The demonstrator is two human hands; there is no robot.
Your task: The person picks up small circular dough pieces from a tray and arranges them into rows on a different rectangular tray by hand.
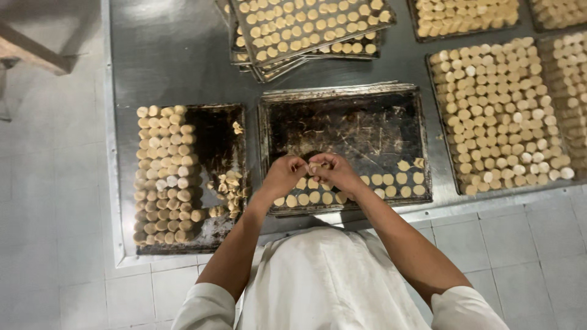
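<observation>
hands (309, 173) hide dough piece between fingers | top trays (465, 18) cut off by edge

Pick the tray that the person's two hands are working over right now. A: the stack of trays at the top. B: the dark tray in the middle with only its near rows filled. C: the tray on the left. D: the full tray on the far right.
B: the left hand and right hand meet over the middle tray, which holds dough rounds only along its near edge.
</observation>
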